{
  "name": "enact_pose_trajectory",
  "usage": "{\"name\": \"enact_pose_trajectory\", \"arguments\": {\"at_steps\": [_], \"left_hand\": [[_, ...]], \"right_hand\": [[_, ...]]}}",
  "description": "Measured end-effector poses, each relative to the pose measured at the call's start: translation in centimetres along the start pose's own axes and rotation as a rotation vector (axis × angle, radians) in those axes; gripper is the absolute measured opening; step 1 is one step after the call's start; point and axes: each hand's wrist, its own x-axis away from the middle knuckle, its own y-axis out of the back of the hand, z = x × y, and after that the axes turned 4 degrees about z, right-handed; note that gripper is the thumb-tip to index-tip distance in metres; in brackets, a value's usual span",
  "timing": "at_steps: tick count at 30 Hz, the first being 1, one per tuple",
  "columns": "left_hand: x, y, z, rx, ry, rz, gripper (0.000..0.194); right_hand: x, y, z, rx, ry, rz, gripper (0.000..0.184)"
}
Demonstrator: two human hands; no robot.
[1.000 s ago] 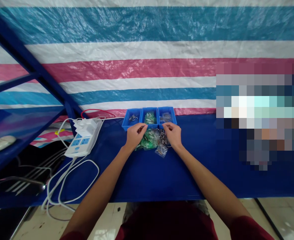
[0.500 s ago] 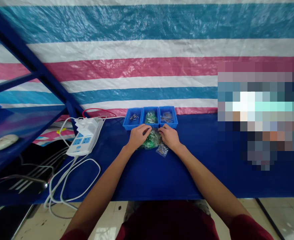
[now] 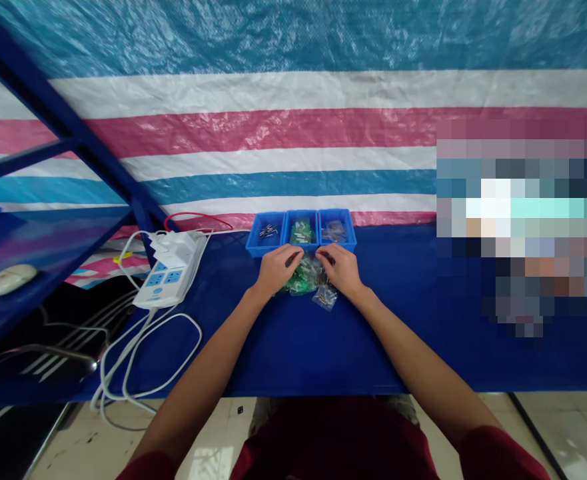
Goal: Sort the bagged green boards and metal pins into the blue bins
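Both hands are at work over small parts on the blue table [image 3: 313,353], just on the near side of three blue bins standing side by side. Left hand [image 3: 274,269]: palm down at the left edge of a green heap [image 3: 302,281] of bagged pieces; thumb and fingers curled, tips brought close together. Right hand [image 3: 344,270]: opposite, over the dark metal pieces [image 3: 324,275] at the heap's right side, fingers bent inward, narrow spacing between thumb and forefinger. Whether either hand pinches a part cannot be told; the fingertips are too small and partly hidden. A clear packet [image 3: 325,297] with a few slim pieces lies flat below the right hand, apart from its fingers. Bin contents: left bin [image 3: 268,217], loose metal pins; middle bin [image 3: 302,215], green material with pale pieces; right bin [image 3: 334,215], clear packaging, details unclear. Step in hand, by judgement: two-handed fingertip handling at the heap, nothing being lowered into a bin. From this posture the next move calls for a fine pinch and a clean separation of one piece from its neighbours, since the bags overlap and probably cling. The gap between the hands leaves the heap's middle accessible.
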Motion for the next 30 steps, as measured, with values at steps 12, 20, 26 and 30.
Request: {"name": "enact_pose_trajectory", "arguments": {"at_steps": [12, 20, 26, 30], "left_hand": [[-0.1, 0.2, -0.3, 0.085, -0.064, 0.027, 0.025], [-0.1, 0.2, -0.3, 0.111, -0.089, -0.001, 0.022], [-0.1, 0.3, -0.5, 0.092, -0.093, -0.019, 0.021], [-0.2, 0.4, -0.5, 0.087, -0.062, -0.060, 0.022]], "right_hand": [[0.2, 0.0, 1.5, -0.748, -0.259, -0.073, 0.013], [0.0, 0.1, 1.7, -0.789, -0.323, -0.074, 0.019], [0.0, 0.0, 1.5, -0.783, -0.297, -0.084, 0.025], [0.2, -0.3, 1.6, -0.664, -0.255, -0.046, 0.031]]}}
